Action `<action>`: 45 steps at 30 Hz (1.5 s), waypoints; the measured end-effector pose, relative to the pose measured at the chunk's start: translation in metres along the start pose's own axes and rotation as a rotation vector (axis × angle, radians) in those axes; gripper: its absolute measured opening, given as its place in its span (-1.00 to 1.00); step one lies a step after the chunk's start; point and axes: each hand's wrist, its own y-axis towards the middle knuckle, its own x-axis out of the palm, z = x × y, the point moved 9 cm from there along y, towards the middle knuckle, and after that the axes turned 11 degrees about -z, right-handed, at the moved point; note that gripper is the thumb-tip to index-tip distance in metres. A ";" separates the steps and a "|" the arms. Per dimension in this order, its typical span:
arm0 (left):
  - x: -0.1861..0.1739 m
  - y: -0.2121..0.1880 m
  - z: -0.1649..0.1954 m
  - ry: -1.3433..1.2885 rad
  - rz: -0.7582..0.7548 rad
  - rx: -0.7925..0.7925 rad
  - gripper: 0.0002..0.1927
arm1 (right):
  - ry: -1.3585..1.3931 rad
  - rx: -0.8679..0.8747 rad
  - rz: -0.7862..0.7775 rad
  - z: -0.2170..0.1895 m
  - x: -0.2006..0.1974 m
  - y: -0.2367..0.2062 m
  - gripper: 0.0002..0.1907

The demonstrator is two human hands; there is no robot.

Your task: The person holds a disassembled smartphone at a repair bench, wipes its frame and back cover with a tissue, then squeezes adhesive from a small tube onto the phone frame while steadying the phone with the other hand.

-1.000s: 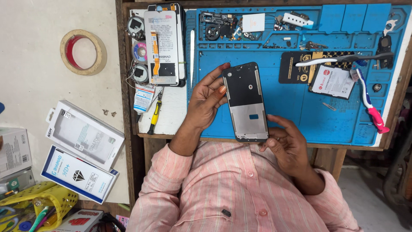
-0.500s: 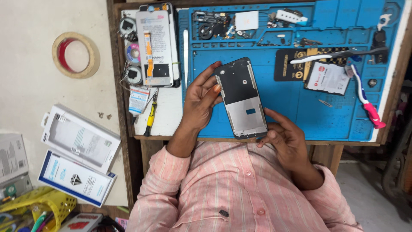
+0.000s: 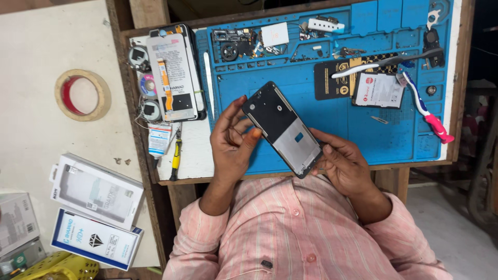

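I hold an opened phone frame [image 3: 284,128] above the blue work mat [image 3: 337,124]; it is dark with a grey plate and a small blue patch, and lies tilted with its top toward the upper left. My left hand [image 3: 232,141] grips its upper left edge with thumb and fingers. My right hand [image 3: 343,163] holds the lower right end, thumb on the edge. Both sleeves are pink striped.
A phone screen assembly [image 3: 174,72] with an orange flex cable lies at the mat's left, beside a white spudger [image 3: 209,78]. A toothbrush [image 3: 423,106], tweezers [image 3: 386,61], a black card [image 3: 332,78], small parts, a screwdriver [image 3: 176,155], a tape roll [image 3: 82,95] and boxes [image 3: 96,192] lie around.
The phone frame has turned from nearly upright to a diagonal tilt, top toward the upper left. Both hands kept their hold and shifted with it.
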 end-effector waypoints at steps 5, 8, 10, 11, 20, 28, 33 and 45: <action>0.003 -0.002 0.005 0.009 -0.007 0.002 -0.33 | 0.005 0.009 0.017 0.003 -0.004 0.002 -0.54; 0.003 -0.002 0.007 0.013 -0.011 0.017 -0.34 | 0.006 0.017 0.037 0.005 -0.005 0.004 -0.54; 0.002 -0.003 0.007 0.024 -0.011 0.018 -0.34 | 0.005 0.021 0.036 0.005 -0.004 0.005 -0.55; 0.001 -0.003 0.007 0.037 -0.009 0.014 -0.33 | 0.002 0.026 0.034 0.005 -0.003 0.006 -0.54; -0.009 -0.013 0.010 0.164 0.083 0.013 -0.29 | 0.158 0.044 -0.019 0.002 0.010 0.009 -0.30; -0.010 -0.015 0.011 0.121 0.098 0.026 -0.32 | 0.111 0.116 0.002 0.002 0.015 0.015 -0.06; -0.011 -0.016 0.009 0.109 0.105 0.029 -0.30 | 0.127 0.106 -0.029 0.002 0.015 0.016 -0.06; -0.014 -0.029 0.012 0.137 0.083 0.069 -0.35 | 0.035 0.051 -0.007 -0.003 0.013 0.017 0.01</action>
